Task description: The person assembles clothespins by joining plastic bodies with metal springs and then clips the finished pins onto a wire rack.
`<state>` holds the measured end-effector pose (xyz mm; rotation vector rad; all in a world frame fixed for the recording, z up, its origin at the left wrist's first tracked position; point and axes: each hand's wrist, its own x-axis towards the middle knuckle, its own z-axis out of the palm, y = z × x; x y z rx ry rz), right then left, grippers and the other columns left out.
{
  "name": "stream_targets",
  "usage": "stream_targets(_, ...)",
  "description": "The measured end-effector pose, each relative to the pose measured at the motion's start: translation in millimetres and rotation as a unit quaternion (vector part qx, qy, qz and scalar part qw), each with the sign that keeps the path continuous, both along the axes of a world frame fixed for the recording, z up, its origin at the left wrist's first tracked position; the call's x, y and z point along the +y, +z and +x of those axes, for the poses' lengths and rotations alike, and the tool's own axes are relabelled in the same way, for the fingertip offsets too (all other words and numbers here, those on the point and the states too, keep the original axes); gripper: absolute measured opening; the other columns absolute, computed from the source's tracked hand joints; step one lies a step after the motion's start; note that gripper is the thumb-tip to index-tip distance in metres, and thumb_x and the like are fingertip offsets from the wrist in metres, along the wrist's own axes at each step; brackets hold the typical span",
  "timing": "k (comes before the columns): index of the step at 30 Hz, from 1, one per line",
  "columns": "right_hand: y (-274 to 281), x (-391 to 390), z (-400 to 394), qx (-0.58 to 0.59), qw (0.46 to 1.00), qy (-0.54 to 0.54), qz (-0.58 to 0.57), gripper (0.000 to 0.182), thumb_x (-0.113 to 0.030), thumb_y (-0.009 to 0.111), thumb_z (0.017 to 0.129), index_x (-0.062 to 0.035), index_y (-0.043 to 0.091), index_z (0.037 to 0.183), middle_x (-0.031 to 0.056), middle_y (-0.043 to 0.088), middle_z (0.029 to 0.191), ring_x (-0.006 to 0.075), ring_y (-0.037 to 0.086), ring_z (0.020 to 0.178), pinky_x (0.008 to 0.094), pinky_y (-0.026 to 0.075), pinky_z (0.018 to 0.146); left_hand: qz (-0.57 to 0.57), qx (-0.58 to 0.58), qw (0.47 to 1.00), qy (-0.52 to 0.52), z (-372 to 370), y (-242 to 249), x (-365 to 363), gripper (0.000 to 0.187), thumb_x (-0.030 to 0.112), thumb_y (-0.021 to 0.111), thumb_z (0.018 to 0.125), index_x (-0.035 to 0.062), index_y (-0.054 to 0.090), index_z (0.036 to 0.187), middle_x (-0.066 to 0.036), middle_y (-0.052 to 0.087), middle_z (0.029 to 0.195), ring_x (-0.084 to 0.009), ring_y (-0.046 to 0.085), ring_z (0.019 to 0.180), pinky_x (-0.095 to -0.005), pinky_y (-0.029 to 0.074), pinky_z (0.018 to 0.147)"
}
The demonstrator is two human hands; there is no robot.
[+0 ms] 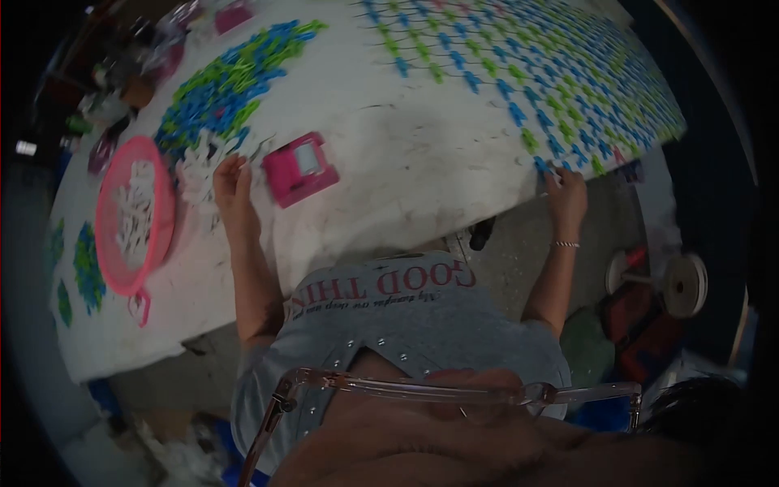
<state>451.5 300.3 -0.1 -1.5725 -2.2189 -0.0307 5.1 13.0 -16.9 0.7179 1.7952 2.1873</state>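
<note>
My left hand is raised over the left part of the table, its fingers curled and pinched together. What they hold, if anything, is too small to make out. Beside it lie a heap of small white pieces and a pink tape-dispenser-like holder with a pale roll. At the table's near edge, my right hand has its fingers closed at the lower corner of a layout of blue and green pieces. A blue piece sits at its fingertips; anything between them is hidden.
A pink basket of white pieces stands at left. Behind it lies a large blue and green pile, with smaller piles at far left. The white table ends just before my body. Spools are at lower right.
</note>
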Motion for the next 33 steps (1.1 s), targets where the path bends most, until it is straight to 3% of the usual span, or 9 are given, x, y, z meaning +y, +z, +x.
stream_targets(10,51,-15,-64,0.046,0.982,0.144,0.112,0.025,-0.024,0.065,0.088,-0.0018,0.067,0.099,0.0096,0.059,0.082,0.0244,0.058,0.075,0.0367,0.046,0.066,-0.057,0.102,0.992,0.052,-65,38,-41,0.019,0.010,0.060,0.090,0.0039,0.060,0.108,0.001,0.061,0.090,-0.0076,0.055,0.080,-0.0221,0.045,0.071)
stream_targets(12,60,-17,-93,0.105,0.969,0.211,0.077,0.016,-0.014,0.066,0.086,-0.0015,0.066,0.095,0.0102,0.058,0.080,0.0267,0.057,0.077,0.0370,0.046,0.066,-0.257,0.213,0.943,0.019,-79,31,-37,0.017,0.011,0.061,0.088,0.0054,0.063,0.103,-0.003,0.065,0.086,-0.0133,0.059,0.073,-0.0253,0.047,0.067)
stream_targets(15,64,-21,-138,0.122,0.929,0.335,0.098,0.014,-0.011,0.068,0.084,-0.0018,0.065,0.094,0.0105,0.059,0.082,0.0267,0.058,0.078,0.0351,0.047,0.067,-0.358,0.318,0.876,-0.048,-90,20,-20,0.020,0.016,0.064,0.083,0.0074,0.064,0.101,-0.009,0.064,0.092,-0.0219,0.061,0.080,-0.0316,0.049,0.072)
stream_targets(18,69,-38,-179,0.125,0.901,0.408,0.072,0.013,-0.009,0.069,0.081,-0.0021,0.065,0.091,0.0104,0.060,0.084,0.0268,0.059,0.079,0.0342,0.047,0.068,-0.418,0.405,0.807,-0.096,-94,8,2,0.025,0.022,0.066,0.077,0.0076,0.064,0.099,-0.010,0.061,0.095,-0.0277,0.060,0.089,-0.0380,0.048,0.076)
stream_targets(24,68,-68,-240,0.162,0.826,0.536,0.067,0.014,-0.007,0.072,0.077,-0.0035,0.065,0.088,0.0099,0.061,0.083,0.0262,0.059,0.078,0.0341,0.048,0.068,-0.457,0.457,0.758,-0.086,-96,-1,23,0.027,0.020,0.068,0.073,0.0058,0.058,0.094,-0.011,0.059,0.092,-0.0310,0.058,0.087,-0.0379,0.047,0.075)
stream_targets(28,56,-76,-266,0.170,0.809,0.563,0.024,0.012,-0.008,0.072,0.077,-0.0041,0.065,0.086,0.0093,0.061,0.081,0.0262,0.059,0.078,0.0341,0.048,0.068,-0.391,0.403,0.826,-0.047,-100,8,21,0.025,0.019,0.070,0.073,0.0053,0.057,0.090,-0.009,0.059,0.085,-0.0252,0.059,0.080,-0.0337,0.048,0.071)
stream_targets(30,47,-79,-279,0.177,0.794,0.582,-0.018,0.010,-0.008,0.070,0.078,-0.0041,0.065,0.086,0.0090,0.062,0.082,0.0257,0.060,0.077,0.0342,0.049,0.067,-0.291,0.263,0.920,0.020,-111,8,17,0.026,0.023,0.072,0.076,0.0053,0.061,0.092,-0.008,0.063,0.084,-0.0181,0.062,0.077,-0.0305,0.049,0.069)
stream_targets(31,41,-80,-285,0.177,0.793,0.582,-0.017,0.010,-0.008,0.070,0.078,-0.0041,0.065,0.086,0.0090,0.062,0.082,0.0257,0.060,0.077,0.0342,0.049,0.067,-0.290,0.264,0.920,0.021,-113,10,14,0.026,0.023,0.072,0.076,0.0053,0.061,0.092,-0.008,0.063,0.084,-0.0181,0.062,0.077,-0.0305,0.049,0.069)
stream_targets(33,33,-81,-298,0.186,0.780,0.590,-0.089,0.009,-0.008,0.068,0.080,-0.0031,0.065,0.087,0.0094,0.064,0.085,0.0240,0.062,0.078,0.0326,0.050,0.068,-0.124,0.218,0.963,0.097,-114,19,9,0.021,0.017,0.070,0.082,0.0042,0.063,0.096,-0.003,0.063,0.078,-0.0088,0.059,0.070,-0.0240,0.047,0.063)
